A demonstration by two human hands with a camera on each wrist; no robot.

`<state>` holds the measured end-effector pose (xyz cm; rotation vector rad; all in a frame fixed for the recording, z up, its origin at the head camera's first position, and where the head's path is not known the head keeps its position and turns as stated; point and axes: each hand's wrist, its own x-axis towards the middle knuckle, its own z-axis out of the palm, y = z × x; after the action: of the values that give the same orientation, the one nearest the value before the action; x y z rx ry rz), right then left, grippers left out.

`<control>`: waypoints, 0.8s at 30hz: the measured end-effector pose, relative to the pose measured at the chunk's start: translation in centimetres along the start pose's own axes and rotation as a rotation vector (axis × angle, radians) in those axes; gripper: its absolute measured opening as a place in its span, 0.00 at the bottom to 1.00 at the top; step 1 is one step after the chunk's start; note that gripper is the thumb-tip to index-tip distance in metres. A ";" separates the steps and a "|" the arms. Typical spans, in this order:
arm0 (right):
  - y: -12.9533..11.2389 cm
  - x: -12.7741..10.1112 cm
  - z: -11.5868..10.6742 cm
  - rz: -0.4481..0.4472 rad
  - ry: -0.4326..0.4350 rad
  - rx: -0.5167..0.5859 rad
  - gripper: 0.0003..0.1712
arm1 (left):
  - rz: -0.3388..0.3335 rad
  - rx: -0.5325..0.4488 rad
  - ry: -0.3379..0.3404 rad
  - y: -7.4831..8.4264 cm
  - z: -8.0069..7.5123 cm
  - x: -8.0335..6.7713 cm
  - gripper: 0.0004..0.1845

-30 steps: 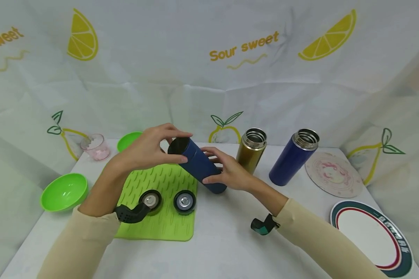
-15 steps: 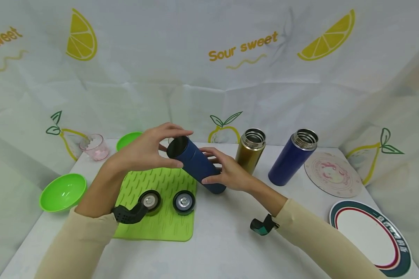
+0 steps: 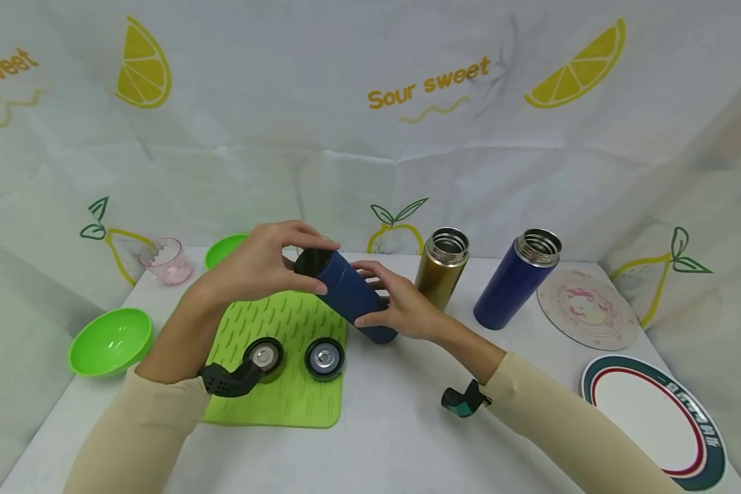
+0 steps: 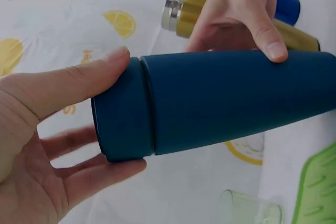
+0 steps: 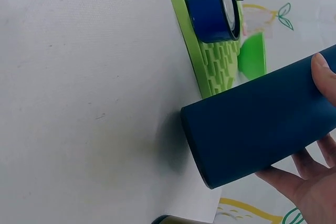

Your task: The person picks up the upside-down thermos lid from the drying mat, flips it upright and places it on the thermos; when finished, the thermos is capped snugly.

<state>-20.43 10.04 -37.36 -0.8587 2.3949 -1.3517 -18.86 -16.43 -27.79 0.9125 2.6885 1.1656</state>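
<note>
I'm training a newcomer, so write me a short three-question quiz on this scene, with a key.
1. True or false: the dark blue bottle, held by the left hand and right hand, is tilted in the head view.
2. Choose one. What lies on the green mat?
A) a pink cup
B) two round caps
C) a white plate
3. Name it: in the head view, which bottle stands between the held one and the standing blue bottle?

Key:
1. True.
2. B.
3. The gold bottle.
</note>
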 end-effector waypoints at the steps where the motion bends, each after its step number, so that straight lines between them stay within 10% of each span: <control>1: 0.0 0.0 0.0 -0.001 0.000 -0.002 0.51 | 0.010 -0.016 -0.007 -0.1 0.0 0.0 0.31; 24: -0.1 -0.1 0.2 -0.009 0.015 0.023 0.49 | 0.018 -0.074 -0.058 -0.5 -0.6 -0.5 0.41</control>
<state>-20.24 9.91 -37.42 -0.8577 2.3849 -1.3909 -18.88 -17.31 -27.80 0.9458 2.5789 1.2132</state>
